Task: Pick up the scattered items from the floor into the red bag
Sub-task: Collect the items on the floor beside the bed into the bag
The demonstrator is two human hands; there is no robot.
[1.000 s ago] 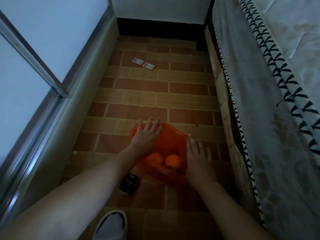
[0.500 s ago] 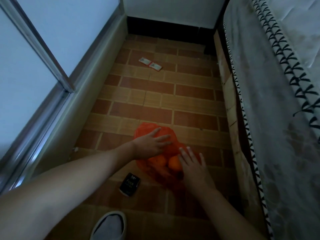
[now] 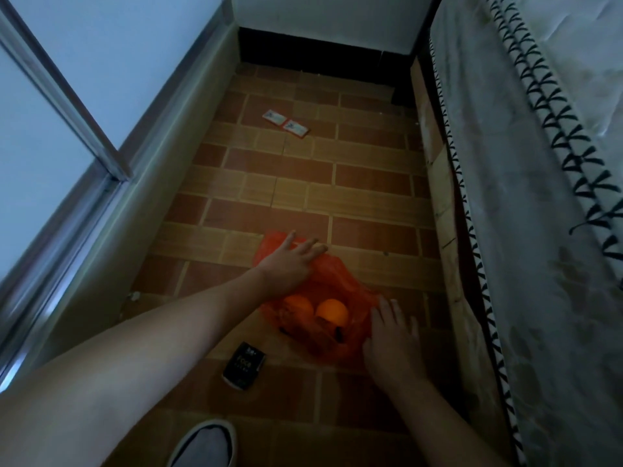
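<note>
Both hands (image 3: 290, 264) (image 3: 391, 345) rest flat on red bag (image 3: 340, 274); two oranges (image 3: 332, 313) inside.

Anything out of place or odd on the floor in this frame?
Yes. A black box lies askew on the floor just outside the red bag, and two small packets sit far off near the back wall. Two oranges are already in the bag. Nothing looks spilled or damaged.

Red bag (image 3: 340, 281) on floor, two oranges (image 3: 332, 311) inside.
</note>
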